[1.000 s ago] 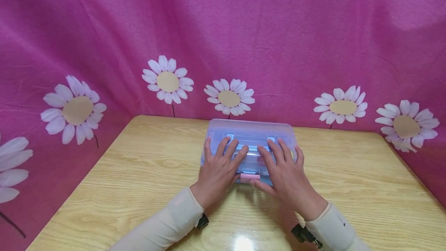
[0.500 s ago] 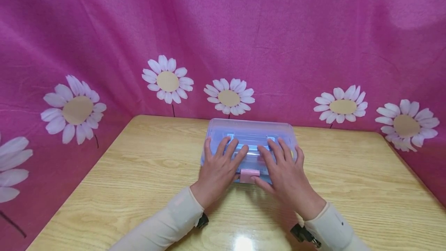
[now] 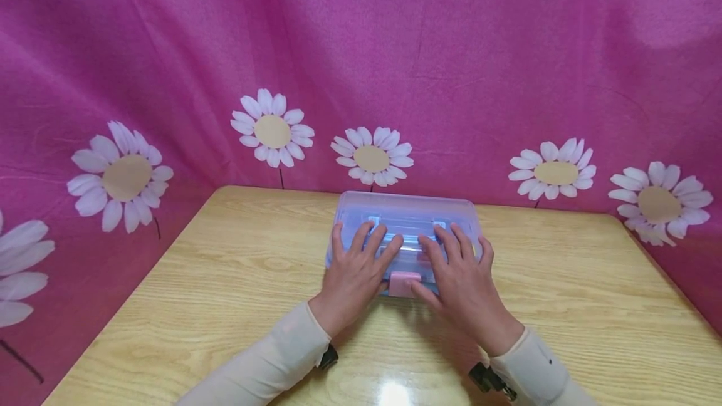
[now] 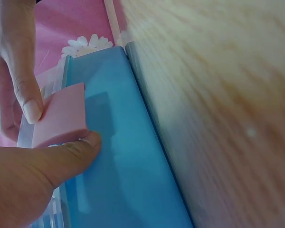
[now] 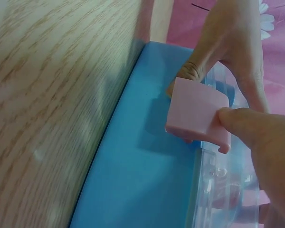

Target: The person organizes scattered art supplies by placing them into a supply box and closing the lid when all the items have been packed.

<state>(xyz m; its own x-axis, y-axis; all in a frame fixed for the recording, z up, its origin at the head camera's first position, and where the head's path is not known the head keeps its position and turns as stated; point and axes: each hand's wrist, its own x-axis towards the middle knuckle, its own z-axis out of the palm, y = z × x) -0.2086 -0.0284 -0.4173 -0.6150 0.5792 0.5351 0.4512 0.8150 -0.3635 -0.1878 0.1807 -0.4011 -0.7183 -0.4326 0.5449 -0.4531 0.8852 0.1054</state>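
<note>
A blue plastic storage box (image 3: pixel 406 205) with a clear lid stands at the table's back, a pink latch (image 3: pixel 403 284) on its front. Spread fingers of the left hand (image 3: pixel 352 277) rest on the lid's left half. Its thumb (image 4: pixel 80 152) touches the latch's side edge, against the blue front wall (image 4: pixel 128 142). On the lid's right half lie the fingers of the right hand (image 3: pixel 468 287), while its thumb (image 5: pixel 240 121) presses the latch near the lid's edge. The latch's lower end stands off the wall. The hands partly cover the lid's handle (image 3: pixel 406 239).
A light wood-grain table (image 3: pixel 242 262) carries the box near its back edge. Behind it and at both sides hangs a magenta cloth (image 3: pixel 429 49) with printed daisies. A black strap piece (image 3: pixel 491 381) shows below the right wrist.
The pink latch has swung; its upper edge now sits higher, nearer the lid, and more of its face shows. Both hands have stayed almost still, the right thumb shifting slightly on the latch.
</note>
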